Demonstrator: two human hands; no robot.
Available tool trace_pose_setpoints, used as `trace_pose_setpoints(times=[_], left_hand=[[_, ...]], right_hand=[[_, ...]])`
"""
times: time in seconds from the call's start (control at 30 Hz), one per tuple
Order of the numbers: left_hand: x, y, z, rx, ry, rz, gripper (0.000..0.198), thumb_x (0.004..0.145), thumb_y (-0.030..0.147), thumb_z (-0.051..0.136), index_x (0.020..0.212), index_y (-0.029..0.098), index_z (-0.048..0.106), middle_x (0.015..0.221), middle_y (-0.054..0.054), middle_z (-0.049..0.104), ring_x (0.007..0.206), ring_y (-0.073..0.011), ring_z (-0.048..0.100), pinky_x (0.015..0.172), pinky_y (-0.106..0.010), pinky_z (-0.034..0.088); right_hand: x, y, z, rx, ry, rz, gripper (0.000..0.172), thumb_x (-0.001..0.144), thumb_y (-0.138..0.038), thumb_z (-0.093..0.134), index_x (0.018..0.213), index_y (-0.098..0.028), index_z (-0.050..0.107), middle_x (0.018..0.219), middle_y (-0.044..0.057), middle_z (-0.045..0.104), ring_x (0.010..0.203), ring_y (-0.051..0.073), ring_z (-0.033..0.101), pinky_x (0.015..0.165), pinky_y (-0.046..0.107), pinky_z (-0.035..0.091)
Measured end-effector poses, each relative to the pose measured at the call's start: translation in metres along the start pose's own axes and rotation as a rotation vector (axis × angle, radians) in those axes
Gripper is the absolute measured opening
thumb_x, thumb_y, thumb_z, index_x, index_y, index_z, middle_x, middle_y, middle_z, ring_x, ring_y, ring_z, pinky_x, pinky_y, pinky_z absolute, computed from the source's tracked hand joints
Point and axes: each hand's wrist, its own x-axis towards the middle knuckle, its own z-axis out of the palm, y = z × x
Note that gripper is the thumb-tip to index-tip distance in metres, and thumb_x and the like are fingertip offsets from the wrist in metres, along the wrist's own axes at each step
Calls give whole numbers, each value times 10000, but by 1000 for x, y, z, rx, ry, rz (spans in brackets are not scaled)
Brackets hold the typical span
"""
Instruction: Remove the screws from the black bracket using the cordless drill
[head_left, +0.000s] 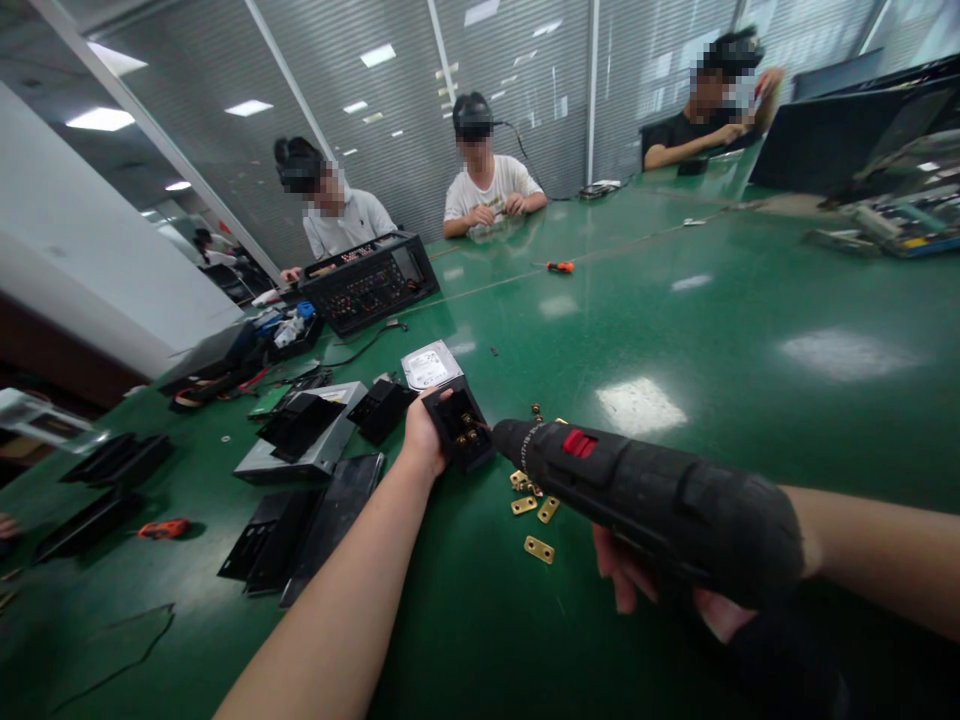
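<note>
Two hands on the job: left hand point(424, 438) clamps the small black bracket point(459, 428) from its left edge, thumb over the top and fingers wrapped around the side, holding it against the green table point(675, 330); right hand point(660, 585) grips the black power screwdriver point(645, 495), fingers curled under the body, its tip on the brass fittings inside the bracket. Risks as I read it: the bracket is only hand-held, so torque could spin it out of the grip; the bit could slip off the screw head and skate toward the left thumb, which sits just beside the tip; driving at this slant could cross-thread or strip. Can't tell whether the bit is actually seated, as the view is too small there. Loose brass plates point(538, 525) lie just right of and below the bracket, directly under the driver, easy to sweep off or knock with the wrist. Touching the bracket's far side is a hard drive point(427, 366); left of the bracket sit more black brackets point(300, 425) on a grey case, crowding the left forearm. Well beyond the bracket, an orange-handled screwdriver point(559, 267) and a black chassis point(369, 280), where other people sit working.
</note>
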Motion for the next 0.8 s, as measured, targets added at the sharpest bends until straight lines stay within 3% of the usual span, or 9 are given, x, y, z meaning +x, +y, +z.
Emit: trace_pose_setpoints(times=[0.07, 0.2, 0.27, 0.33, 0.43, 0.57, 0.67, 0.8], left_hand=[[1, 0, -1, -1, 3, 3, 388, 767, 358, 809, 1120, 201, 824, 755, -58, 775, 706, -331, 803, 709, -445, 711], [1, 0, -2, -13, -8, -3, 394, 756, 350, 817, 1119, 194, 820, 750, -49, 768, 676, -316, 780, 703, -434, 699], [1, 0, -3, -24, -15, -8, 400, 759, 346, 818, 1128, 191, 819, 752, -48, 765, 690, -321, 790, 721, -439, 707], [2, -1, -3, -33, -14, -7, 403, 764, 344, 817, 1136, 190, 818, 752, -47, 762, 708, -328, 802, 740, -448, 717], [2, -1, -2, -33, -6, -10, 378, 781, 351, 813, 1126, 197, 810, 745, -41, 755, 677, -314, 778, 727, -447, 712], [3, -1, -2, -34, 1, -8, 348, 787, 347, 805, 1100, 195, 801, 747, -45, 758, 644, -290, 746, 701, -419, 687], [3, 0, -2, -42, -2, -4, 355, 785, 342, 814, 1108, 194, 803, 762, -47, 768, 686, -303, 777, 722, -420, 694], [2, -1, 0, -42, 6, -3, 303, 794, 342, 793, 1060, 196, 794, 750, -56, 761, 682, -300, 770, 699, -403, 674]], right_hand=[[1, 2, -1, 71, -18, -67, 722, 800, -272, 1224, 1413, -247, 843, 1276, 70, 944, 1183, 175, 952, 929, 168, 723], [11, 20, -4, 207, -96, -176, 797, 768, -42, 1186, 1483, -246, 899, 1260, 51, 958, 1168, 165, 954, 1091, 232, 759], [16, 27, -5, 271, -45, -231, 730, 653, -12, 1217, 1312, -173, 949, 1170, 68, 961, 1065, 164, 953, 993, 194, 761], [18, 30, -4, 308, -56, -243, 743, 605, 36, 1212, 1277, -152, 956, 1151, 80, 965, 1031, 155, 954, 912, 140, 738], [17, 31, -2, 368, -128, -260, 901, 603, 92, 1190, 1422, -194, 947, 1202, 76, 971, 1080, 151, 962, 973, 159, 754], [14, 33, -2, 345, -113, -331, 951, 603, 142, 1160, 1470, -182, 943, 1258, 104, 968, 1143, 176, 971, 1025, 171, 757], [14, 38, -6, 367, -129, -300, 1028, 634, 138, 1149, 1564, -222, 898, 1288, 103, 967, 1167, 197, 976, 1042, 211, 772], [17, 43, -10, 327, -134, -287, 1076, 738, 113, 1122, 1685, -302, 823, 1303, 77, 969, 1156, 187, 978, 934, 150, 745]])
